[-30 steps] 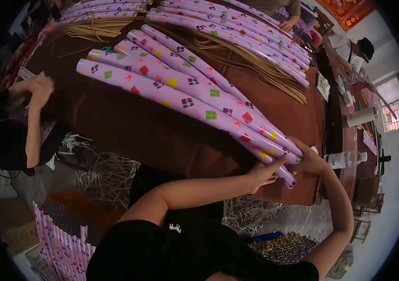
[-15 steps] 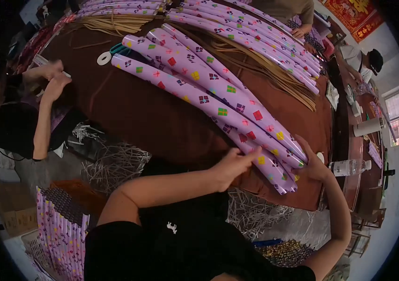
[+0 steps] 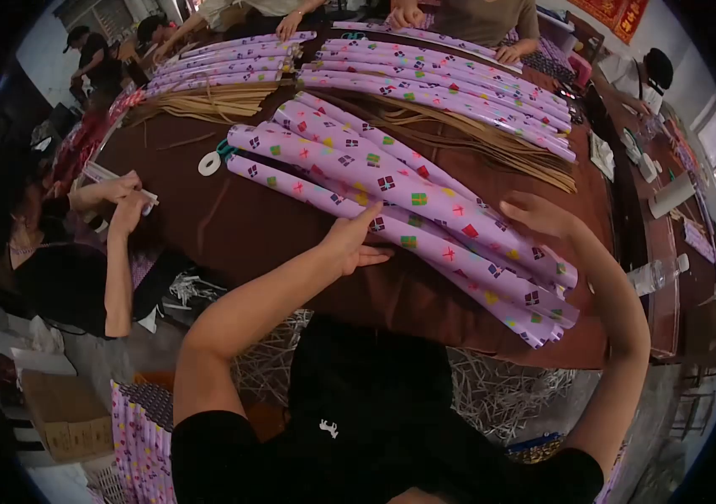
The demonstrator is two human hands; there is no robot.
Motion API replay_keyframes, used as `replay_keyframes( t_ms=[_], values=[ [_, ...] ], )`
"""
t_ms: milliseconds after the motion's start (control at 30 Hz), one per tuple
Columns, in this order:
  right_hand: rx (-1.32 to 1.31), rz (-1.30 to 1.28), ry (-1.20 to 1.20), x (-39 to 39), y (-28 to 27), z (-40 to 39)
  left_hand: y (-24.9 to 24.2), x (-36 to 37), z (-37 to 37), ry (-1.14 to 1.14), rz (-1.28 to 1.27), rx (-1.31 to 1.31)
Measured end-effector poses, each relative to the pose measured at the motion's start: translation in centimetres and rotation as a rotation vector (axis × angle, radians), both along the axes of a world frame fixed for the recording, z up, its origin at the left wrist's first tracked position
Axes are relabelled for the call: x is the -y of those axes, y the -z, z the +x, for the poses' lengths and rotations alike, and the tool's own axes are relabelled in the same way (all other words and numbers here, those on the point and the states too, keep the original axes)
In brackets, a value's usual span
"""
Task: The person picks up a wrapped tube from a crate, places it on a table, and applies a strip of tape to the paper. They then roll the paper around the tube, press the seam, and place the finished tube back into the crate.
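A loose bundle of lilac wrapping paper rolls (image 3: 417,210) printed with small gift boxes lies slantwise on the brown-covered table (image 3: 291,252). At its near side is my left hand (image 3: 351,242), open, the thumb against the nearest roll and the fingers stretched out below it. My right hand (image 3: 543,217) is open over the far side near the right end, fingertips right at the upper rolls, fingers loosely bent and not wrapped round them. The rolls fan apart toward the left and gather closer at their right ends. Teal-handled scissors (image 3: 225,148) lie by their left ends.
A white tape roll (image 3: 208,164) lies beside the scissors. More lilac rolls (image 3: 442,84) and brown strips (image 3: 492,147) line the far side. Co-workers' hands (image 3: 127,202) are busy at the left, others at the back. A plastic bottle (image 3: 659,275) lies at the right; shredded paper (image 3: 509,386) is below.
My left hand has moved left and up along the bundle, its fingers now spread. My right hand has come off the right ends to the far side. The view has shifted.
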State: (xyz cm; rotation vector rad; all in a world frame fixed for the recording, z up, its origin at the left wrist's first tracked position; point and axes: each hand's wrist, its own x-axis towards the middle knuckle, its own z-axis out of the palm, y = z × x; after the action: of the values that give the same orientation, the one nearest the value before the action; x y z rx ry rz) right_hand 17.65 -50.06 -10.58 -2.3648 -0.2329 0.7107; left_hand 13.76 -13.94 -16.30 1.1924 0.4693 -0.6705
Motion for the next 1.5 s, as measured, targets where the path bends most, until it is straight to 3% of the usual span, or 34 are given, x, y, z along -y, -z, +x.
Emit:
replay_keyframes(
  t_ms=[67,133,233,467,533,667,833,1167,1233,1333,1500],
  values=[
    [-0.046,0.052,0.081,-3.6,0.4,0.8,-0.1,0.5,0.0,-0.009,0.011,0.047],
    [0.110,-0.052,-0.083,-4.9,3.8,3.1,-0.3,1.1,-0.2,-0.027,0.023,0.090],
    [0.084,-0.036,-0.036,-6.1,4.2,3.7,-0.2,1.8,0.1,-0.070,0.030,0.134],
    [0.021,-0.155,-0.138,-8.0,1.7,3.2,-0.3,2.8,1.4,-0.071,0.064,-0.012],
    [0.004,-0.054,-0.108,-8.5,1.3,2.8,2.5,2.8,2.1,-0.138,0.022,0.083],
    [0.105,-0.008,-0.124,-9.4,1.1,2.1,1.4,3.3,0.8,-0.197,0.055,0.077],
    [-0.143,0.166,-0.113,-9.9,-0.1,1.9,-0.3,3.6,0.0,-0.217,0.049,0.134],
    [-0.211,0.199,-0.115,-10.7,-0.2,1.9,1.3,4.6,0.6,-0.323,0.063,0.153],
    [-0.322,0.356,-0.087,-11.0,-0.1,1.6,1.8,4.7,0.9,-0.317,0.047,0.145],
    [-0.321,0.367,-0.077,-10.3,1.0,2.1,4.7,5.3,1.9,-0.355,0.083,0.246],
    [-0.371,0.340,-0.012,-11.3,-0.4,1.2,2.1,5.2,0.2,-0.375,-0.077,0.297]
  ],
)
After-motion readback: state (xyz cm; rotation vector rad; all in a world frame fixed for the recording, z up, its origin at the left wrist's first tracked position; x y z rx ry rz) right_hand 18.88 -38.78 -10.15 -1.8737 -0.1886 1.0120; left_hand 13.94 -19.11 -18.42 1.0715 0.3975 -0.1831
